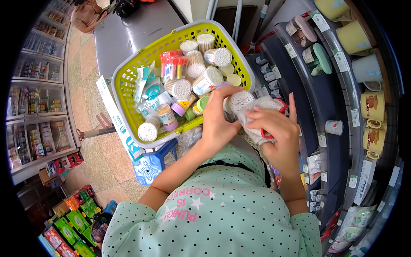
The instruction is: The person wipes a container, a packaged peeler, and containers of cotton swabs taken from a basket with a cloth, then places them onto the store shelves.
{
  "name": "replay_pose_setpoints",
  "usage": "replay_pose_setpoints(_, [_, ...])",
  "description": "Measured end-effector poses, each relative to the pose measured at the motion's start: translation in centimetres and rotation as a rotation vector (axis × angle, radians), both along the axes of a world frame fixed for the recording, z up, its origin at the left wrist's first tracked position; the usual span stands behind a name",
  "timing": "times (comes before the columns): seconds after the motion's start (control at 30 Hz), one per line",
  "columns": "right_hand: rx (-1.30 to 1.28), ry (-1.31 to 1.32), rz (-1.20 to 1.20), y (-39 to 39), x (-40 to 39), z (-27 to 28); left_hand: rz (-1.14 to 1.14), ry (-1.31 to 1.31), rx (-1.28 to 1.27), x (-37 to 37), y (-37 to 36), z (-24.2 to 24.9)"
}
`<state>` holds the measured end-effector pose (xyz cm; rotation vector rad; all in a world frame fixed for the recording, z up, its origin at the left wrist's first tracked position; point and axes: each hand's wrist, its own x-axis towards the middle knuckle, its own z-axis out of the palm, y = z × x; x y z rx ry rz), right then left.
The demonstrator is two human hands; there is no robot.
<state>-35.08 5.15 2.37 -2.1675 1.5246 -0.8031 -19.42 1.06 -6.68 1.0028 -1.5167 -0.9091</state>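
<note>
I have a tub of cotton swabs [241,101] just above and right of the frame's middle. The left hand [219,118] is partly closed, fingers and thumb curved around the tub's side. The right hand [276,126] is bunched on a grey cloth [262,115] with red trim, held against the tub, one finger sticking up. Upper middle, I see a yellow-green basket [171,39] of more tubs; lower left of it, a blue stool [150,168].

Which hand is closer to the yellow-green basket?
Left. The left hand is close by the yellow-green basket; the right hand, holding a grey cloth, is farther to the right.
</note>
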Motion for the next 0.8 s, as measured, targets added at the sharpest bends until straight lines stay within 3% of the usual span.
replay_pose_setpoints(0.07, [0.099, -0.09, 0.027, 0.1, -0.9, 0.8, -0.01, -0.049, -0.015, 0.3, -0.1, 0.0])
replay_pose_setpoints(0.23, [-0.173, -0.403, -0.21, -1.6, -2.1, -0.8, -0.009, 0.135, 0.096, 1.7, -0.4, 1.1])
replay_pose_setpoints(0.3, [-0.313, -0.227, -0.281, -3.0, -1.7, -2.3, -0.011, 0.269, 0.187, 2.9, -0.4, 1.4])
replay_pose_setpoints(0.43, [-0.305, 0.002, -0.223, -4.8, -0.1, -6.8, 0.023, 0.428, 0.251, 5.3, -0.1, 2.2])
replay_pose_setpoints(0.63, [-0.264, 0.04, -0.079, -6.4, 2.7, -11.1, 0.104, 0.406, 0.201, 7.2, 0.4, 3.7])
replay_pose_setpoints(0.8, [-0.17, 0.095, -0.031, -6.0, 2.7, -10.2, 0.111, 0.441, 0.208, 7.8, 0.7, 4.0])
